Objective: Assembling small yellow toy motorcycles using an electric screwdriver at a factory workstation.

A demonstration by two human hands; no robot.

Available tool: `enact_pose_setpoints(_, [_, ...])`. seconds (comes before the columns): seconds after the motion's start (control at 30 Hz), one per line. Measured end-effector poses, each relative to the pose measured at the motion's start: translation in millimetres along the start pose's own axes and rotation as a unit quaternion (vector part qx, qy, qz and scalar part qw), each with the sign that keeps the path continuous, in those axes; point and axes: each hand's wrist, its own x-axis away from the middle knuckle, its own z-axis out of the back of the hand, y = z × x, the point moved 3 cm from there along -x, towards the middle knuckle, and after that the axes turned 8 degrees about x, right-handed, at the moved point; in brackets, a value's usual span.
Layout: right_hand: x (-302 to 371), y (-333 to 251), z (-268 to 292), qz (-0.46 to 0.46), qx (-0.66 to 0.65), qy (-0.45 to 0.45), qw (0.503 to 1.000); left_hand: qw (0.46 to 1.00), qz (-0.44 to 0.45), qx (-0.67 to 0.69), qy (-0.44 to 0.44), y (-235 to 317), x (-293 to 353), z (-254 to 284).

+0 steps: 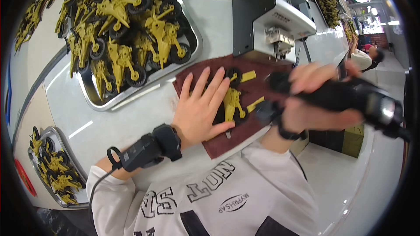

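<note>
My left hand (202,105) lies flat with its fingers spread on a maroon cloth (258,126), pressing over yellow-and-black toy motorcycle parts. Beside its thumb and fingertips, a yellow toy motorcycle (233,103) with black wheels shows partly; the rest is under the hand. My right hand (313,91), smeared by motion, is wrapped round a black corded electric screwdriver (350,94). The tool is held roughly level above the cloth's right side, apart from the toy, with its cord leaving to the right. Black devices are strapped on both wrists.
A metal tray (195,46) heaped with toy motorcycles stands at the back left; a smaller tray (72,161) holds more at the left. Behind the cloth is a white machine (284,22) with a black side plate. Another person (362,59) sits at the far right.
</note>
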Motion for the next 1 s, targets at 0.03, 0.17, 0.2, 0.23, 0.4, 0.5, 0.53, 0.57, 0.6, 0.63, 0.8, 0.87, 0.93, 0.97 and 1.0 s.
enact_pose_setpoints(0.03, [-16.4, -8.9, 11.9, 0.021, 0.064, 0.039, 0.997, 1.0, -0.002, -0.002, -0.003, 1.2, 2.8, 0.6])
enact_pose_setpoints(0.17, [-57.3, 4.1, 42.3, 0.009, 0.214, 0.151, 0.965, 1.0, -0.016, -0.002, -0.005, 2.3, -1.6, -0.1])
enact_pose_setpoints(0.2, [-56.0, 15.9, 37.0, -0.016, 0.226, 0.151, 0.962, 1.0, -0.006, -0.002, -0.004, -0.6, -0.3, -0.5])
enact_pose_setpoints(0.23, [-51.6, 24.8, 32.4, -0.032, 0.244, 0.135, 0.96, 1.0, -0.004, -0.005, -0.003, -3.0, 0.0, -0.6])
enact_pose_setpoints(0.4, [-19.7, 5.6, 17.7, -0.151, 0.142, 0.023, 0.978, 1.0, -0.004, -0.009, 0.001, -4.3, 1.4, -0.8])
enact_pose_setpoints(0.5, [3.6, 4.5, 4.0, -0.073, 0.0, -0.038, 0.997, 1.0, -0.014, -0.009, 0.0, -1.2, 0.5, 1.0])
enact_pose_setpoints(0.53, [5.1, 8.5, -2.1, -0.059, -0.019, -0.043, 0.997, 1.0, -0.015, -0.007, -0.004, -1.1, 1.1, 0.3])
enact_pose_setpoints(0.57, [7.7, 12.2, -5.9, -0.07, 0.009, -0.031, 0.997, 1.0, -0.015, -0.007, -0.005, -1.1, 2.0, -0.3])
enact_pose_setpoints(0.6, [8.0, 16.6, -10.5, -0.08, 0.034, -0.021, 0.996, 1.0, -0.012, -0.01, -0.002, -1.5, 1.3, 0.4])
enact_pose_setpoints(0.63, [7.2, 19.2, -16.1, -0.093, 0.072, 0.008, 0.993, 1.0, -0.011, -0.011, -0.001, -2.1, 1.3, 0.5])
enact_pose_setpoints(0.8, [7.8, 39.1, -21.2, -0.129, 0.109, -0.023, 0.985, 1.0, -0.012, -0.005, -0.002, -4.4, 2.8, -1.6])
enact_pose_setpoints(0.87, [12.9, 48.8, -21.2, -0.142, 0.139, -0.032, 0.98, 1.0, -0.008, -0.001, -0.004, -4.6, 2.8, -1.9])
enact_pose_setpoints(0.93, [11.0, 51.6, -24.4, -0.155, 0.122, -0.032, 0.98, 1.0, -0.005, 0.003, -0.009, -4.7, 3.3, -0.4])
enact_pose_setpoints(0.97, [9.0, 56.3, -25.7, -0.142, 0.069, -0.048, 0.986, 1.0, -0.002, -0.001, -0.009, -5.0, 3.6, 0.6])
enact_pose_setpoints(1.0, [7.4, 59.1, -25.8, -0.127, 0.016, -0.064, 0.99, 1.0, 0.0, -0.005, -0.009, -5.4, 2.4, 0.7])
